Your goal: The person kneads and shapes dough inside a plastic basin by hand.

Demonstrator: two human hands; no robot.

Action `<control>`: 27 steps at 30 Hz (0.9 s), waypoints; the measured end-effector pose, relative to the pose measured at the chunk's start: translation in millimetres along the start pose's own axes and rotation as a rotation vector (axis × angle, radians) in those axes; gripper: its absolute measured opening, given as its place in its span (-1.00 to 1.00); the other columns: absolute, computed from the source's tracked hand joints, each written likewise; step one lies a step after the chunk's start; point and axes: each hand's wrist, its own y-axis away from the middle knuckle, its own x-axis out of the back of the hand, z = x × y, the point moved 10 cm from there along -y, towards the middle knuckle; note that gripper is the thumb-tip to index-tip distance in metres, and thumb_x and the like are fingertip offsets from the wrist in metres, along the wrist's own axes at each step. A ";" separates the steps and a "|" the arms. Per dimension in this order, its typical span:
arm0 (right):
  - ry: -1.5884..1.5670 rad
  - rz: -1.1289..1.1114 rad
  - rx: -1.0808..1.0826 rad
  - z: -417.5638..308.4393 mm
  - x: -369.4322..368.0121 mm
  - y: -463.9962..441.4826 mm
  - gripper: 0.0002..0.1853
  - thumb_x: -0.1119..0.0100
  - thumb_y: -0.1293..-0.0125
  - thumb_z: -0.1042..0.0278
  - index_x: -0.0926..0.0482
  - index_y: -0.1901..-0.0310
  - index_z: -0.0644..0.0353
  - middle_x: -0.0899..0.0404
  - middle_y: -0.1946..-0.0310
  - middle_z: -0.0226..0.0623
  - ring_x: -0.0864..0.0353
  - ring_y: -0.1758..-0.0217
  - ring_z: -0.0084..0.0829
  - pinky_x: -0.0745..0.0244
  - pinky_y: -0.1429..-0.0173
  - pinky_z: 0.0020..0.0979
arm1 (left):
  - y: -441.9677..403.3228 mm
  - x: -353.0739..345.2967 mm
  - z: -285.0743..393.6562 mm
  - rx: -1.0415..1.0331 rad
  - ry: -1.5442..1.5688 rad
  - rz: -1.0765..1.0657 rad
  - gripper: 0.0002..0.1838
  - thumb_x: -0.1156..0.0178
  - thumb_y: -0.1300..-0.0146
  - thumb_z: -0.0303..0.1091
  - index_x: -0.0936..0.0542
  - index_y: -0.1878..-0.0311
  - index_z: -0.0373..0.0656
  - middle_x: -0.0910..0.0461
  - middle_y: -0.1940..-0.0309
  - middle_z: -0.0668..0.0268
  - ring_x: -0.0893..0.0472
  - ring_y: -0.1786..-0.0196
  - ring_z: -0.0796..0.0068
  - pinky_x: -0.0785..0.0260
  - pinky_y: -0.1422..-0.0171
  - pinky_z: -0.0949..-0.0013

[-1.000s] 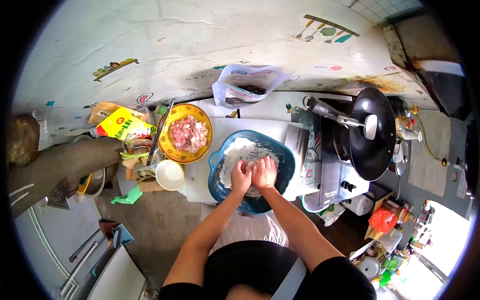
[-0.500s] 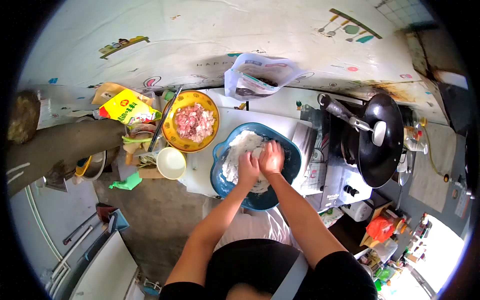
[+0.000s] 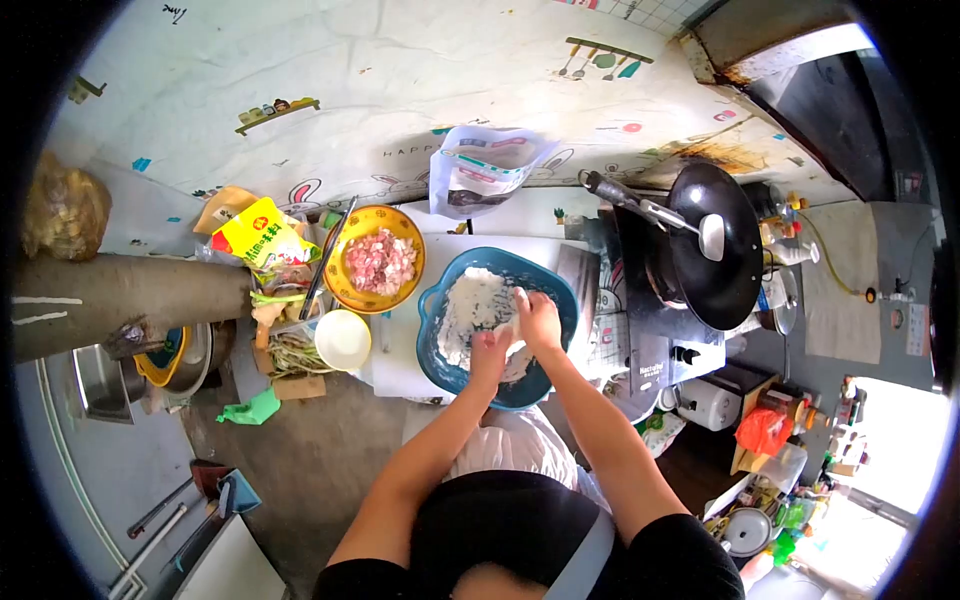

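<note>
A blue basin (image 3: 432,345) holds white flour (image 3: 470,305), part loose and part clumped into dough. Both my hands are inside it. My left hand (image 3: 489,357) is closed over the floury dough near the basin's front, fingers curled. Close beside it, my right hand (image 3: 541,322) curls around the dough from the right, with its flour-coated thumb pointing up and away from me. A pale lump shows between the two hands; the fingers hide most of it.
Left of the basin stand a yellow bowl (image 3: 408,288) of diced raw meat with chopsticks (image 3: 328,258) on its rim, and a white bowl (image 3: 343,340). An opened bag (image 3: 482,170) is behind. A wok (image 3: 740,265) with a spatula (image 3: 711,238) sits on the stove at right.
My hands have moved apart slightly; the left is lower in the basin, and the right thumb now sticks up. The view has shifted, so the surroundings sit differently.
</note>
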 end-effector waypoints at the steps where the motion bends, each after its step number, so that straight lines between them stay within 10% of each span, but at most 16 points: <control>1: -0.006 -0.014 -0.018 -1.4 3.4 5.3 -0.54 0.06 -0.33 0.04 -0.47 0.43 0.37 -0.49 0.40 0.08 -0.45 0.23 0.08 -0.32 0.09 -0.08 | 4.6 2.5 20.4 -0.175 -0.162 0.031 -0.67 -0.28 -0.10 -0.14 -0.49 0.31 -0.23 -0.43 0.55 0.36 -0.40 0.57 0.51 -0.29 0.49 0.42; 7: -0.052 0.127 0.004 9.6 -8.6 37.8 -0.66 0.07 -0.33 0.15 -0.48 0.33 0.31 -0.48 0.33 0.06 -0.42 0.19 0.09 -0.31 0.05 -0.06 | 1.9 9.1 51.1 -0.451 -0.667 -0.089 -0.53 -0.39 0.04 -0.20 -0.50 0.12 -0.28 -0.49 0.21 0.03 -0.47 0.12 0.12 -0.34 0.03 0.22; 10: 0.154 0.157 0.146 -8.6 -12.9 45.6 -0.76 0.00 -0.27 0.24 -0.50 0.32 0.27 -0.47 0.30 -0.01 -0.40 0.15 0.05 -0.32 0.05 -0.07 | 18.0 1.3 74.9 -0.726 -0.805 -0.004 -0.61 -0.37 0.05 -0.35 -0.53 0.15 -0.29 -0.48 0.35 0.18 -0.50 0.36 0.38 -0.37 0.26 0.34; 16: 0.244 0.147 0.286 -16.9 -35.2 28.9 -0.82 -0.11 -0.04 0.34 -0.54 0.27 0.09 -0.49 0.23 -0.32 -0.42 0.12 -0.17 -0.32 0.03 -0.15 | 9.1 -12.4 91.3 -0.813 -0.917 0.020 -0.70 -0.28 0.06 -0.46 -0.48 0.21 -0.27 -0.46 0.30 0.08 -0.48 0.24 -0.01 -0.37 0.15 0.15; 27: 0.334 0.031 0.510 -17.3 -60.4 -17.0 -0.84 -0.05 0.02 0.29 -0.51 0.38 0.11 -0.47 0.33 -0.30 -0.45 0.19 -0.21 -0.34 0.09 -0.11 | -15.4 -29.6 100.1 -0.662 -1.115 0.023 -0.84 -0.13 -0.13 -0.38 -0.47 0.26 -0.24 -0.44 0.31 0.08 -0.47 0.23 -0.03 -0.36 0.18 0.08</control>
